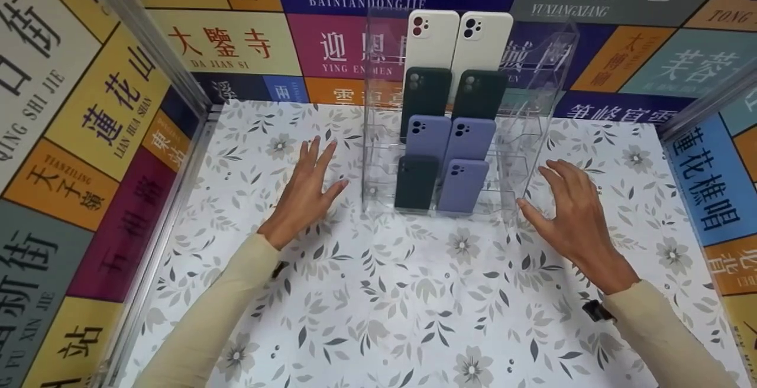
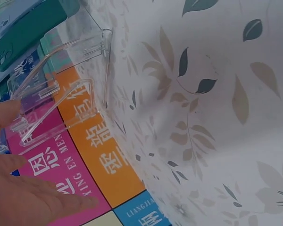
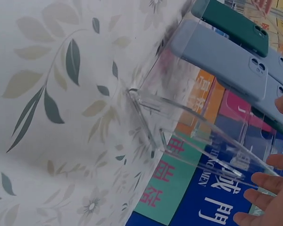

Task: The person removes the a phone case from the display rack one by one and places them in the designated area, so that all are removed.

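A clear acrylic tiered stand (image 1: 550, 98) holds several phone cases in two columns. White cases (image 1: 432, 39) fill the top tier, with dark green cases (image 1: 427, 89) below them. Under those come purple cases (image 1: 429, 133); the bottom tier pairs a dark green case (image 1: 416, 184) with a purple case (image 1: 463, 187). To the left of the stand, my left hand (image 1: 307, 190) hovers with fingers spread and nothing in it. My right hand (image 1: 571, 210) is at the stand's right side, thumb near its lower edge, fingers relaxed and holding nothing.
The stand rests on a white table cover (image 1: 378, 317) with grey leaves and flowers. Coloured panels with printed characters (image 1: 236, 42) wall the table at the back and on both sides. A dark strap (image 1: 597, 311) shows at the right wrist.
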Available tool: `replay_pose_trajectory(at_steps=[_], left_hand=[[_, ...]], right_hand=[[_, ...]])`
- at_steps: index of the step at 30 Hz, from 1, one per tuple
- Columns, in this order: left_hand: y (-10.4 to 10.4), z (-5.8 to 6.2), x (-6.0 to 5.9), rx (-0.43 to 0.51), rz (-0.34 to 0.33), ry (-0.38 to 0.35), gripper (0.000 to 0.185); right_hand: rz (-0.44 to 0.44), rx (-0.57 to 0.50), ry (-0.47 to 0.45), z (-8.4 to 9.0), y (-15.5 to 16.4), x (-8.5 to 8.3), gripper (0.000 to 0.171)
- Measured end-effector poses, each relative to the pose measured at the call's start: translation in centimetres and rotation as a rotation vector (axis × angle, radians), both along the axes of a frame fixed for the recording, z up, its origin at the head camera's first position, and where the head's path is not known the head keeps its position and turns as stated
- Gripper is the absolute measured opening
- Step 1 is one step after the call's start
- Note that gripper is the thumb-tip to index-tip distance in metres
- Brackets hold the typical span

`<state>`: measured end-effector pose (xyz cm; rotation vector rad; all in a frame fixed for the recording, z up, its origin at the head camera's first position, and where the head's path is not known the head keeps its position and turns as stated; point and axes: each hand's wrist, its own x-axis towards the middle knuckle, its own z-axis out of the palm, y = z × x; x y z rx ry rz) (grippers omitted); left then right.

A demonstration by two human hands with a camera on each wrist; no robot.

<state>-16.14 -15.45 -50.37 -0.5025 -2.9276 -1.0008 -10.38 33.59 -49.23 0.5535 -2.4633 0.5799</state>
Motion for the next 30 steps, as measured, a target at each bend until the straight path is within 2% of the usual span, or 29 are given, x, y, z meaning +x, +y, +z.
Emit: replay_pose_trajectory(at_steps=[5, 10, 12, 17, 24, 30], left_hand=[[0.5, 0.2, -0.7, 0.025, -0.018, -0.018, 0.078], [1.2, 0.3, -1.2, 0.032, -0.032, -0.052, 0.08], [1.6, 0.4, -1.5, 0.045, -0.041, -0.054, 0.08], [2.3, 0.5, -2.3, 0.124, -0.069, -0.074, 0.082], [3.3, 0.6, -3.7, 0.245, -0.055, -0.136, 0.084], [4.0, 0.4, -4.6, 0.301, -0.083, -0.099, 0.085]], right_hand=[[0.045, -0.031, -0.002, 0.2, -1.1, -0.3, 0.06], [0.06, -0.005, -0.019, 0.4, -2.1, -0.6, 0.057], [0.051, -0.013, 0.006, 0.5, -2.6, -0.7, 0.054], [0.044, -0.109, 0.08, 0.8, -3.6, -0.9, 0.045], [0.128, -0.125, 0.016, 0.4, -4.9, -1.5, 0.049], [0.151, -0.153, -0.02, -0.4, -5.8, -2.1, 0.052]])
